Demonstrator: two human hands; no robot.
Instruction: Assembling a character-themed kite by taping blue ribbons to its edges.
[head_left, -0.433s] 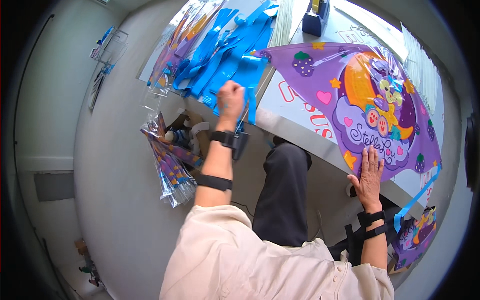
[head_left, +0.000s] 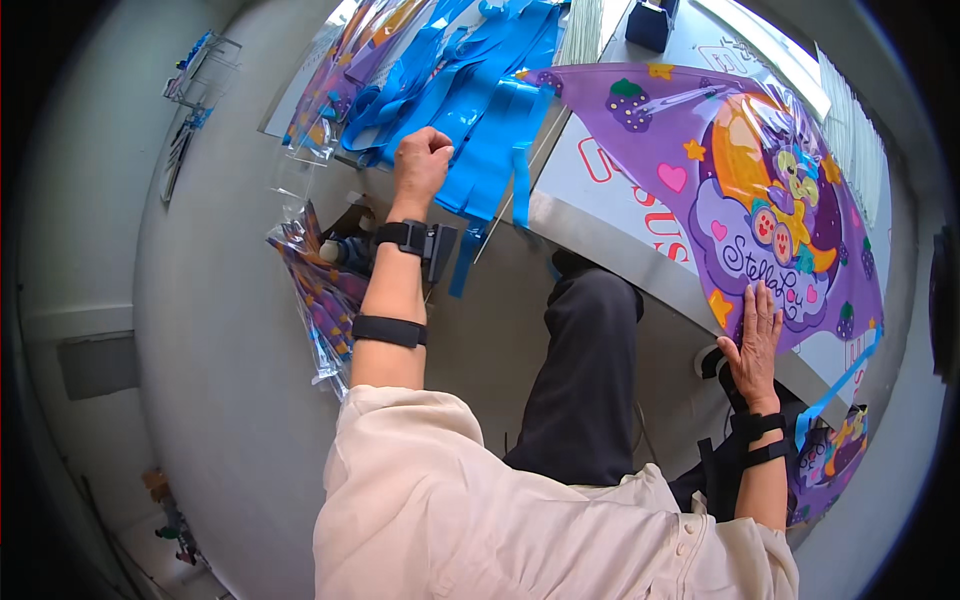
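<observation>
A purple kite, printed with a yellow moon, a cartoon character, hearts and stars, lies spread on the table. My right hand rests flat on its near edge, fingers stretched out. Blue ribbons lie in a loose pile left of the kite, some strips dangling over the table edge. My left hand is over the near left side of this pile, its fingers curled together. What they hold, if anything, is hidden. From the kite's right corner a blue strip trails down past the table.
Glossy printed sheets lie at the far left of the table. Below them hangs a plastic-wrapped bundle of purple kites. A dark blue tape dispenser stands at the back, with white strips beside it. A wire rack is farther left.
My left hand has shifted left across the ribbons, fingers still curled. A blue strip now hangs lower beside its wrist. My right hand remains flat on the kite. The view has shifted slightly.
</observation>
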